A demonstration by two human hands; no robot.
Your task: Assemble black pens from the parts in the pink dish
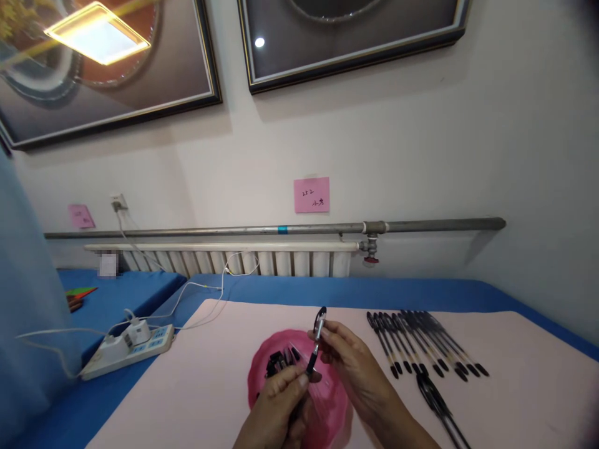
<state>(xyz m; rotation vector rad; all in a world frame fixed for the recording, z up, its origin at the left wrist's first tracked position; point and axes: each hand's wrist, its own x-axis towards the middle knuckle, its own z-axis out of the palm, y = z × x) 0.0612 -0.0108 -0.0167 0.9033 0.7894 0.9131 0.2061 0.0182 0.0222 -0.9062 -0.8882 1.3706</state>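
Note:
Over a pink plastic bowl (256,355), my two hands meet at one black pen (312,363). My left hand (281,402) is closed around its lower part, by the black grip. The fingers of my right hand (353,358) pinch the clear pen cap with a black clip (321,321) at the upper end. Whether the cap is fully seated I cannot tell. Inside the bowl, black pen parts (279,360) and clear tubes (321,399) lie partly hidden behind my left hand.
To the right, a row of several black pens (412,340) lies on the pink sheet (206,368), with more pens (440,405) nearer me. A power strip (131,352) with white cables sits on the blue table cover (327,290) at left. A radiator (281,262) stands behind.

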